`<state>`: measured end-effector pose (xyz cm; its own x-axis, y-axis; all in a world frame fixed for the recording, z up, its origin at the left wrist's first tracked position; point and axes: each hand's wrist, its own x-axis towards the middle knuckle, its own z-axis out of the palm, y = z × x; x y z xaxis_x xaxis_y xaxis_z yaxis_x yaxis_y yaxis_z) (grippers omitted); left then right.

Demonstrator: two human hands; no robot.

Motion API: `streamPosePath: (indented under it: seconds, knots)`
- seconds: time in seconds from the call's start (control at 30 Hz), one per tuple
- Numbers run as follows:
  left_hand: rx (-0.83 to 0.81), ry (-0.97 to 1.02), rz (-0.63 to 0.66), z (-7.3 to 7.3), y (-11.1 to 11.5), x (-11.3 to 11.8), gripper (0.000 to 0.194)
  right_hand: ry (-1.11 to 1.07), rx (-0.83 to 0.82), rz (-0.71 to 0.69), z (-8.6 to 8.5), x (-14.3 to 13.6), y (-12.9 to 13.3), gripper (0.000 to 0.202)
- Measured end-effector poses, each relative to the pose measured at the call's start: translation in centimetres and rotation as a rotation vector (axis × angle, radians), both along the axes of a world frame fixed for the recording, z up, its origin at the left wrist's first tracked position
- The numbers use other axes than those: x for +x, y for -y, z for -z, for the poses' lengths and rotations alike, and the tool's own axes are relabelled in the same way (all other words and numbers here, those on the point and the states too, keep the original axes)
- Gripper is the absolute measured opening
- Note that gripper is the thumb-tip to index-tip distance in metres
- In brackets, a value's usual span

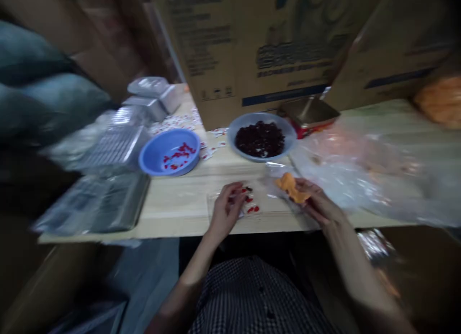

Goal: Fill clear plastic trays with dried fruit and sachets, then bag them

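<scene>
My left hand [225,211] is over a clear plastic tray [264,206] on the table near its front edge. Its fingers are curled together, and whatever they pinch is too small or hidden to name. Small red pieces [253,209] and a dark bit lie in the tray beside my fingertips. To the right, my right hand [320,202] is closed on a crumpled orange piece [292,187], soft-looking and of a kind I cannot make out. A thin clear plastic bag [275,173] is around or against the orange piece.
A blue bowl [144,156] with red pieces stands left, a pale bowl [234,125] of dark red pieces behind. Stacked plastic trays [111,146] occupy the left end. Plastic bags [345,180] spread right, near an open tin [311,115]. Large cartons [223,79] wall the back.
</scene>
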<state>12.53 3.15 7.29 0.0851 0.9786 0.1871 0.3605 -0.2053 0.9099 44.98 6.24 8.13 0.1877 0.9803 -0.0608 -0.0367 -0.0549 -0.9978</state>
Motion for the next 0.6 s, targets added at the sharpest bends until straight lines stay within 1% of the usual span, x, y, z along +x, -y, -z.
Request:
streamPosePath:
  seconds: [0.07, 0.1, 0.13, 0.17, 0.2, 0.23, 0.27, 0.33, 0.4, 0.47, 0.53, 0.6]
  knots:
    - [-0.112, 0.129, 0.036, 0.1, -0.4, 0.1, 0.038, -0.251, -0.155, -0.216, 1.3, -7.9, -0.2, 0.029]
    - [-0.157, 0.183, 0.046, 0.3, -0.6, -0.3, 0.042, -0.341, -0.212, -0.297, 1.8, -11.4, -0.2, 0.03]
    - [-0.195, 0.22, 0.046, 0.6, -0.8, -1.1, 0.042, -0.398, -0.237, -0.35, 2.2, -14.4, -0.3, 0.029]
    - [-0.224, 0.237, 0.034, 0.9, -0.9, -2.0, 0.04, -0.429, -0.249, -0.396, 2.6, -16.9, -0.4, 0.029]
    - [-0.245, 0.232, 0.012, 1.2, -1.0, -3.2, 0.037, -0.441, -0.25, -0.427, 3.0, -18.7, -0.5, 0.03]
    - [-0.258, 0.203, -0.016, 1.3, -1.1, -4.4, 0.034, -0.437, -0.245, -0.443, 3.5, -20.0, -0.7, 0.031]
    - [-0.26, 0.15, -0.046, 1.5, -1.2, -5.7, 0.032, -0.419, -0.236, -0.441, 3.8, -20.7, -1.0, 0.033]
    - [-0.239, -0.022, -0.072, 1.5, -1.4, -7.9, 0.029, -0.364, -0.205, -0.394, 4.5, -20.9, -1.6, 0.04]
    - [-0.223, -0.229, -0.033, 1.5, -1.8, -9.4, 0.024, -0.317, -0.18, -0.336, 4.9, -20.3, -1.8, 0.046]
    - [-0.217, -0.405, 0.045, 1.7, -2.3, -10.0, 0.019, -0.3, -0.177, -0.318, 5.1, -19.6, -1.7, 0.046]
    - [-0.189, -0.529, 0.108, 2.1, -2.7, -10.1, 0.017, -0.296, -0.181, -0.32, 5.1, -19.5, -1.3, 0.047]
    - [-0.142, -0.617, 0.114, 2.4, -2.9, -9.8, 0.016, -0.289, -0.171, -0.312, 5.1, -19.8, -0.8, 0.052]
